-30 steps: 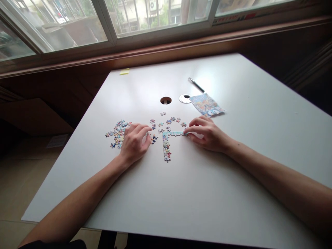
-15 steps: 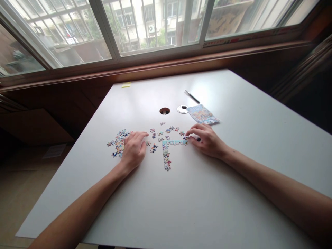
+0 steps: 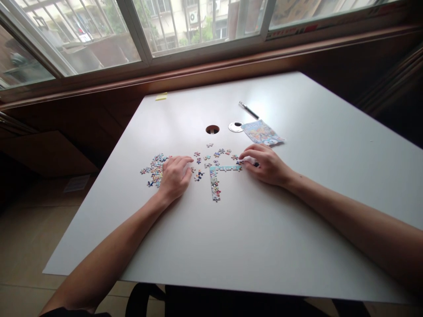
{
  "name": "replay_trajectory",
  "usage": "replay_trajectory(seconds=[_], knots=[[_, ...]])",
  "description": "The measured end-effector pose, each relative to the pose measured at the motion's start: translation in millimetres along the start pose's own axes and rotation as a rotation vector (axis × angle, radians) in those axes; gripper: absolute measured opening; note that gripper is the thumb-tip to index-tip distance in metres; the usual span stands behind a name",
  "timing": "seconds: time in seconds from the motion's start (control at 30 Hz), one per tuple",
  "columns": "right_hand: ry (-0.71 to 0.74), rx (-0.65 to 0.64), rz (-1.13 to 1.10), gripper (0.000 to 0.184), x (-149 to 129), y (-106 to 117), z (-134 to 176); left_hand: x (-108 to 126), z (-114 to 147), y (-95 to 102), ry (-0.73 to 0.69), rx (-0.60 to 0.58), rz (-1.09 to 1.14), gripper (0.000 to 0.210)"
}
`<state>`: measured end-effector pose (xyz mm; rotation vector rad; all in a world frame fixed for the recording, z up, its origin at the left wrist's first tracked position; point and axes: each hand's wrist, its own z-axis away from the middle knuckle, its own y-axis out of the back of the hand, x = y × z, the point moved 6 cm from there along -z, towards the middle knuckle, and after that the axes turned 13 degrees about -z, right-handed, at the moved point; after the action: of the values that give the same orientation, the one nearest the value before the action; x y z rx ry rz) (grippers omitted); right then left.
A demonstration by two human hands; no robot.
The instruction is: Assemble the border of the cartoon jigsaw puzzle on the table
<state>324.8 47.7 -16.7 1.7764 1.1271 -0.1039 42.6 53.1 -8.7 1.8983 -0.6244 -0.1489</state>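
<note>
My left hand [image 3: 176,176] rests on the table just right of a pile of loose jigsaw pieces [image 3: 157,167], partly covering it. Its fingers stretch forward and hold nothing that I can see. My right hand [image 3: 269,165] lies at the right end of an L-shaped joined border [image 3: 214,182] of the jigsaw, its fingers bent with thumb and forefinger apart. A dark piece [image 3: 239,162] sits at those fingertips; contact is unclear. More single pieces [image 3: 220,152] are scattered between the hands, beyond the border's top row. Other pieces are partly hidden under the right hand.
Behind the right hand lie a picture sheet [image 3: 264,132] and a dark pen [image 3: 249,109]. A round cable hole [image 3: 212,130] and its silver cover [image 3: 235,127] are mid-table. A yellow sticker [image 3: 161,96] marks the far left corner, below the window.
The view has shifted, so the table appears higher and its near edge shows. Both hands keep nearly the same places beside the pieces, and the joined border looks unchanged.
</note>
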Motion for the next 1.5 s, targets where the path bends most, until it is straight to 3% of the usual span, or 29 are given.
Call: replay_trajectory(seconds=[0.2,1.1,1.5], knots=[[-0.011,0.022,0.001,0.025,0.7,0.2,-0.9,-1.3,0.6,0.1,-0.003,0.002,0.004,0.027],[-0.082,0.071,-0.051,0.025,1.2,3.3,-0.4,-7.6,4.2,-5.2,0.037,-0.027,-0.014,0.038],[-0.159,0.007,-0.058,0.04,7.3,3.7,2.8,-3.0,0.8,3.1,0.049,-0.008,0.033,0.04]])
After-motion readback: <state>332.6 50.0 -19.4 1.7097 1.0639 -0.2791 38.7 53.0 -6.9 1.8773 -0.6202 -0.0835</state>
